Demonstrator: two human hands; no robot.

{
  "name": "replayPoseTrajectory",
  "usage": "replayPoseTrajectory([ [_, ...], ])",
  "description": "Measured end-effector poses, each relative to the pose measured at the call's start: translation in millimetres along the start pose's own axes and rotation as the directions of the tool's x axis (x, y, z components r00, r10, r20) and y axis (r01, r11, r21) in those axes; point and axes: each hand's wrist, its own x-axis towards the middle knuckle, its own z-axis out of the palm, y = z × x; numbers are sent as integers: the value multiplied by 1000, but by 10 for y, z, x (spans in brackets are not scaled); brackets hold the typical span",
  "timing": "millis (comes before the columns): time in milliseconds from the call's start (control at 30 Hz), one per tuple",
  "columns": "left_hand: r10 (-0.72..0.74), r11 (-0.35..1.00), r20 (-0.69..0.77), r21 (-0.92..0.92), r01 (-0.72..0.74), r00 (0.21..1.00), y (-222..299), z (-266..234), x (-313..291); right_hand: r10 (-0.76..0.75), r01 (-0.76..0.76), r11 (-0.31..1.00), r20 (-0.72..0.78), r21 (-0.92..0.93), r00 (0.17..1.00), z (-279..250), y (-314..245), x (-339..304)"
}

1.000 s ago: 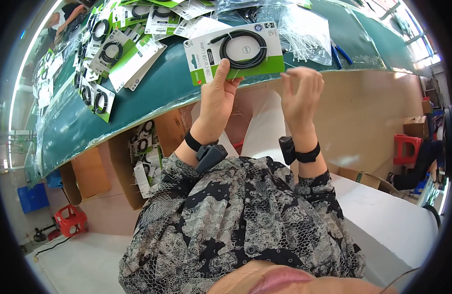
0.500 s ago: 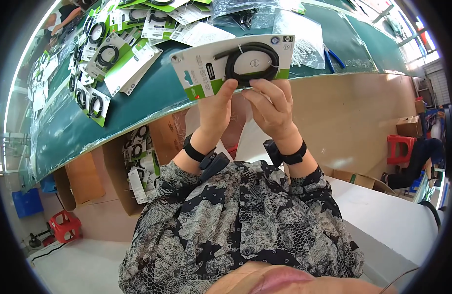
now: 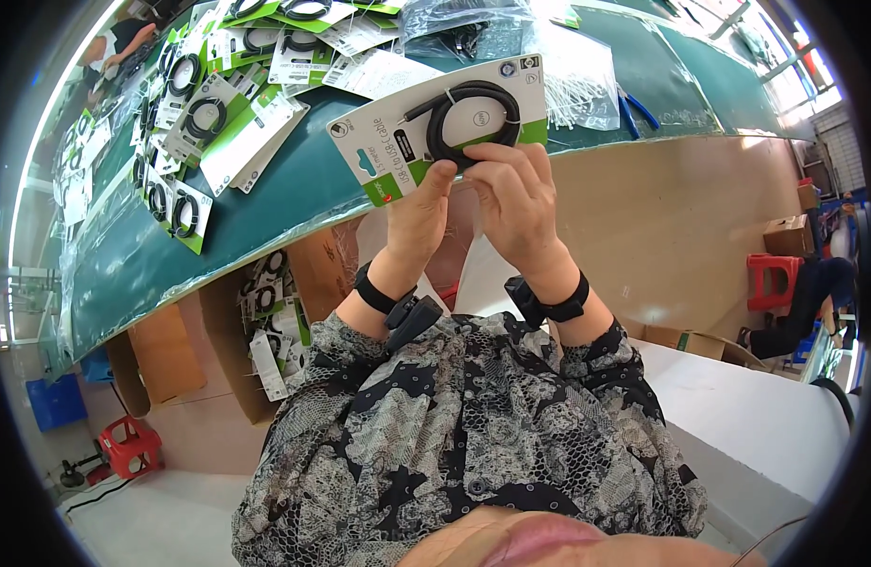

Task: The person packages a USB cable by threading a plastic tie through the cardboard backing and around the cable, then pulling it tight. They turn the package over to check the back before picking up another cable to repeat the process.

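A white and green cable card (image 3: pixel 360 142) is held up in front of me, tilted with its right end higher. On its face a coiled black cable (image 3: pixel 440 128) is fastened with thin clear ties. My left hand (image 3: pixel 418 213) grips the card's lower edge, thumb on the front by the coil and fingers hidden behind. My right hand (image 3: pixel 516 194) is closed at the bottom of the coil, with its fingertips pressing the cable against the card. Past the card, a bag of white cable ties (image 3: pixel 577 80) and blue-handled pliers (image 3: pixel 636 111) lie on the green table.
Many carded cables (image 3: pixel 204 118) are heaped on the green table (image 3: pixel 265 203) at the left. Below its edge, a cardboard box (image 3: pixel 232 331) holds more carded cables. Red stools (image 3: pixel 128 446) stand on the floor on both sides. Another person's legs (image 3: pixel 804 307) show at the far right.
The card has tilted, its left end lower and right end higher, and shifted slightly left. My right fingers have moved from the card's bottom edge onto the lower coil.
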Motion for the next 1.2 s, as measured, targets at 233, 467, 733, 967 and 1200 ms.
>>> replayPoseTrajectory([
  [233, 55, 998, -1, 25, -55, 998, 88, 71, 16, 49, -39, 988, -58, 151, 997, -60, -41, 22],
  [467, 332, 477, 718, 432, -765, 612, 517, 233, 179, -20, 43, 983, -128, 177, 992, -100, -5, -39],
  [733, 267, 268, 834, 417, -868, 483, 657, 317, 257, 133, -126, 968, -21, 217, 991, 28, 153, -324],
  [967, 241, 224, 853, 415, -882, 463, 748, 423, 277, 187, -191, 943, 38, 273, 982, 32, 178, -383],
  [1200, 263, 211, 845, 420, -883, 465, 873, 502, 295, -240, 241, 970, -39, 36, 970, -131, 155, -188],
])
